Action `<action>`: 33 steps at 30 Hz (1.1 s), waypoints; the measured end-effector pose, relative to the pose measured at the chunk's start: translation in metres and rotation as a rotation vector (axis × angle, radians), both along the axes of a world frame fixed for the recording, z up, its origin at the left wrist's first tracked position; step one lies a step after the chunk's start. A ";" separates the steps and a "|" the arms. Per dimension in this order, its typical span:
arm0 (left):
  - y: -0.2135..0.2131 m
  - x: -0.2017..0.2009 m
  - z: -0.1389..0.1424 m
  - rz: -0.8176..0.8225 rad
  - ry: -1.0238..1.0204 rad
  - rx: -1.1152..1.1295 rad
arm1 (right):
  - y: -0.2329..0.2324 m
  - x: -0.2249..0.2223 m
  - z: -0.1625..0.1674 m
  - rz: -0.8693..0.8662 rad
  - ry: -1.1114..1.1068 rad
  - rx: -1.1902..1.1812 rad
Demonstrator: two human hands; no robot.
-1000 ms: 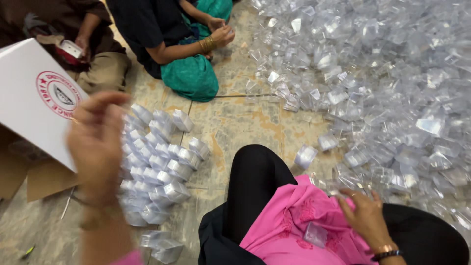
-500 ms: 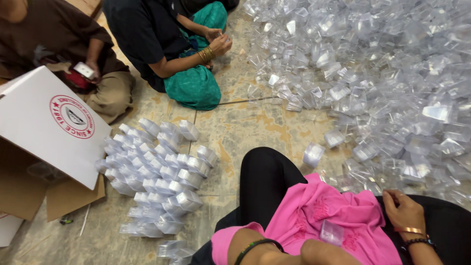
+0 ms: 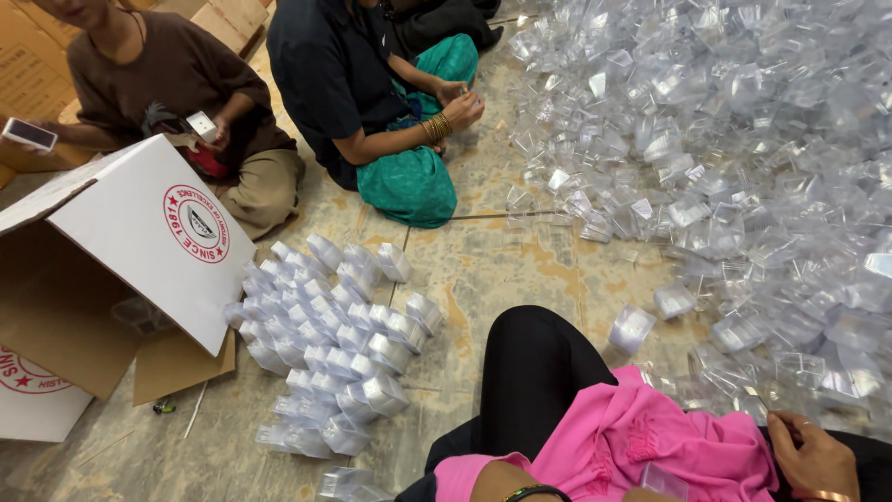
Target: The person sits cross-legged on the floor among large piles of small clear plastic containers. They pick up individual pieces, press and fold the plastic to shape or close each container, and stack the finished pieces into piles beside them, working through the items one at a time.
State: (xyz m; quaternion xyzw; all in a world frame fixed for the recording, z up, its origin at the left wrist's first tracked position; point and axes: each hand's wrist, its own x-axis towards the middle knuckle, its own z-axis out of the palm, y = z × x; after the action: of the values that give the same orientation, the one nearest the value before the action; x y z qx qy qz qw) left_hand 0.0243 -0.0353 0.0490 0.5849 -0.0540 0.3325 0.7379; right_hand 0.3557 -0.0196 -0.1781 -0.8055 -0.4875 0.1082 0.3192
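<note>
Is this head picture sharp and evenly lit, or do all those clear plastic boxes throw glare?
Head view: light is soft and even, with only faint shadows under the stacked clear boxes; the big loose pile of clear boxes glints with many small white highlights, so single boxes blur together; the white carton and floor are sharp; the right hand sits cropped at the bottom edge; straight lines bow slightly towards the corners.

Floor (image 3: 502, 270): mottled stone or cement, tan and grey, worn in patches, a thin dark joint line running across it. An open white cardboard box (image 3: 139, 242) with a round red emblem lies tipped at the left, brown inside, flaps spread. More brown cartons (image 3: 228, 17) stacked at the top edge. Light even and soft, with no hard shadows. No walls or windows in view.
</note>
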 end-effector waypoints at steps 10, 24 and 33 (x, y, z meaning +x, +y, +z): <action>0.012 -0.024 0.009 0.034 -0.016 -0.002 | 0.000 -0.003 0.003 0.010 -0.019 -0.016; 0.150 -0.216 0.074 2.268 0.693 0.802 | 0.008 0.010 0.004 0.112 -0.082 -0.207; 0.208 -0.438 0.096 2.089 1.809 0.063 | 0.022 0.025 -0.002 0.136 -0.132 -0.148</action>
State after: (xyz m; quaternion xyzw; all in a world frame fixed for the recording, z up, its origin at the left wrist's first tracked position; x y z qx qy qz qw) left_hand -0.4133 0.1730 0.1455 0.3799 0.8910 0.2328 -0.0869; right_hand 0.3805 0.0028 -0.1802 -0.7972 -0.5517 0.1122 0.2180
